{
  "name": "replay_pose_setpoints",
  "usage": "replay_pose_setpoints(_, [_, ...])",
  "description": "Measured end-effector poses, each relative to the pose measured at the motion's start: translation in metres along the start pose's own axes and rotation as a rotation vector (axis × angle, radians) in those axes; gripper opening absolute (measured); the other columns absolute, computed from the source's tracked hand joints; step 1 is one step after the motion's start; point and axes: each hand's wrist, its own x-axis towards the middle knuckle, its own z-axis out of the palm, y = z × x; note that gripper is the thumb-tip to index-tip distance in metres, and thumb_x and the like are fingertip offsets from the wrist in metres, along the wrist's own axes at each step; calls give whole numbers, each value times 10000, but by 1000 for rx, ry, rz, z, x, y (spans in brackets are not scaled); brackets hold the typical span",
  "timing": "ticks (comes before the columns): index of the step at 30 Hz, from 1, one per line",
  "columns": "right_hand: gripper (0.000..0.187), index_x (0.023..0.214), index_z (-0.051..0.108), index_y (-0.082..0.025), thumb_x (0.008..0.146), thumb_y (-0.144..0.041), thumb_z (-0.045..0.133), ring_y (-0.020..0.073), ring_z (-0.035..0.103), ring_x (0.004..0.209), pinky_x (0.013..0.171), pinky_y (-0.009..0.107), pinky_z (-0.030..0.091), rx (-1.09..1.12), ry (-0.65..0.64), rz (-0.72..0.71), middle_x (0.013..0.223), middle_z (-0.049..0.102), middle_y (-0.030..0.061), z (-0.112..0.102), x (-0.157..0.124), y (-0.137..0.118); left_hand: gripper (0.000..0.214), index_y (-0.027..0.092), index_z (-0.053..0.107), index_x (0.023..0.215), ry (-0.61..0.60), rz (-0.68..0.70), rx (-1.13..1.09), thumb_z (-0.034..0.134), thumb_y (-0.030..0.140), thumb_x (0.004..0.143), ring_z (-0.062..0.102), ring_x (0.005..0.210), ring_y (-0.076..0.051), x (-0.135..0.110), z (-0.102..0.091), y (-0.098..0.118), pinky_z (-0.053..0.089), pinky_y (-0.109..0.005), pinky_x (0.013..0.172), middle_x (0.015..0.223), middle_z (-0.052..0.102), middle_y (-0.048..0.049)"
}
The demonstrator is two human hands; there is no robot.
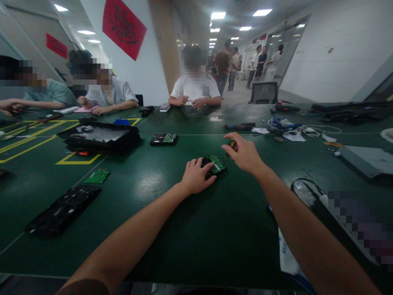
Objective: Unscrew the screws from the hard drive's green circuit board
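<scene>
Near the middle of the table, my left hand (196, 176) rests over a small black device with a green circuit board (218, 163), its fingers and thumb spread across the casing and holding it against the tabletop. Part of the casing is hidden under the hand. Just right of it, my right hand (244, 151) is closed around a screwdriver (232, 143) with a yellow and black handle. The thin shaft points down beside the board's right end; whether the tip touches a screw cannot be made out.
A similar device (164, 139) lies farther back, left of a stack of black trays' right side (101, 139). Left are a loose green board (97, 176) and a long black casing (64, 209). Tools (239, 126), cables (284, 124) and a grey box (365, 162) lie right. Co-workers sit opposite.
</scene>
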Motion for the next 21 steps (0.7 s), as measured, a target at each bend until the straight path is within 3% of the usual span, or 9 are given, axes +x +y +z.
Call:
replay_pose_setpoints(5, [348,1249,651,-257,987,-481,598,267,644,821,782,402,462,-84,32,-64,929,719,86,2,0,-2,634,375,541,1535,-7,-13,-2,571,655,967,467,1349,-405,1,1,0,391,-570,1093,1541,480,-122])
replay_pose_setpoints(11, [504,1392,588,-235,889,-239,621,266,674,869,885,441,505,-36,-1,-72,1168,742,117,2,-1,-3,635,370,540,1533,-13,-9,-12,560,660,969,461,1355,-413,0,0,-1,394,-575,1091,1555,470,-124])
replay_pose_setpoints(17, [447,1342,579,-255,923,-381,670,277,675,869,851,441,503,-10,28,-46,1055,736,101,4,0,2,633,353,548,1531,-13,-3,-21,565,646,970,471,1342,-413,0,-2,0,397,-574,1088,1541,476,-133])
replay_pose_setpoints(21, [374,1269,606,-263,930,-407,666,278,669,884,858,442,502,-49,24,-69,1093,725,107,4,0,1,628,362,545,1532,-11,-6,-4,550,654,976,471,1343,-406,0,-2,0,400,-571,1086,1541,475,-130])
